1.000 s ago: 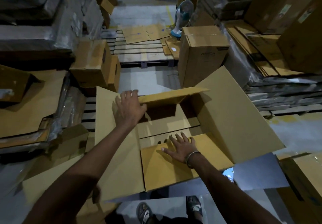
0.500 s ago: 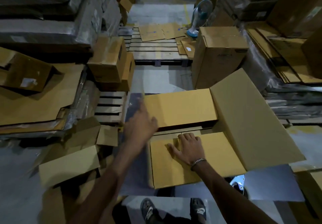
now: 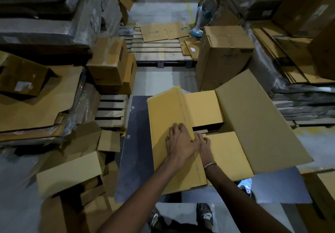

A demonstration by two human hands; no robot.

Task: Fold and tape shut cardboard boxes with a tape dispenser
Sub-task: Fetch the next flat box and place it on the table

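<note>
Head view shows us that the left flap (image 3: 168, 134) now lies folded over the box (image 3: 226, 153), low at 6 o'clock. Our left hand (image 3: 178, 142) presses it with spread fingers; the right hand (image 3: 204, 143) rests flat beside. The right flap (image 3: 257, 122) stays open, at 3 o'clock.

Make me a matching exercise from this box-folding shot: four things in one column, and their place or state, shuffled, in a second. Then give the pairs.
Things
1. left long flap
2. right long flap
3. left hand
4. fan

Place or state
A. stands on the floor in the back, beside a tall closed box
B. folded down over the box opening
C. still spread open, sloping outward
D. presses flat near the folded flap's edge, over the right hand

Pairs: 1-B, 2-C, 3-D, 4-A
</note>
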